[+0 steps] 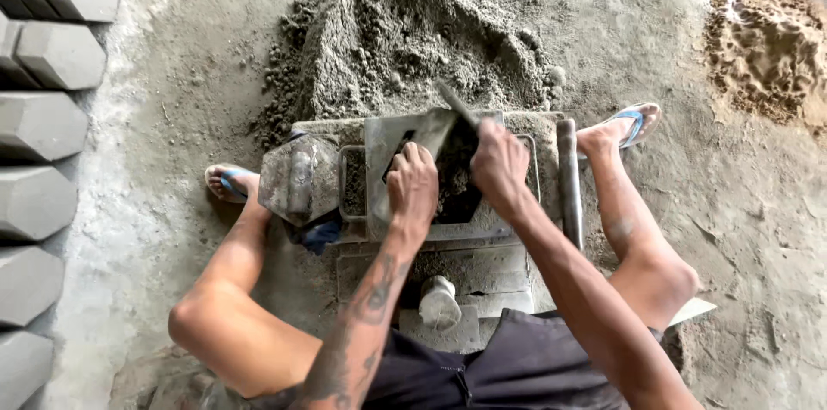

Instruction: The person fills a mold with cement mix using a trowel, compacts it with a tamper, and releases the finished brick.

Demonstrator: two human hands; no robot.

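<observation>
Dusty concrete floor; left hand (413,186) grips metal mould (405,152), right hand (498,164) clamps trowel (455,103).

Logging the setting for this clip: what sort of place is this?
Probably a small paving-block yard, worked on bare ground. A heap of grey mix lies ahead, finished grey blocks line one side, and both hands, left hand and right hand, work at a metal mould.

The metal mould (448,177) sat on the floor (741,229) between the person's two feet. Behind the mould lay the heap of cement mix (405,40). Left of the mould, well apart, ran a row of cast blocks (43,126). Both hands, the left hand (413,186) and the right hand (498,164), rested in the mould, the right one gripping a trowel (444,121). A bar (568,182) lay just right of the mould.
</observation>
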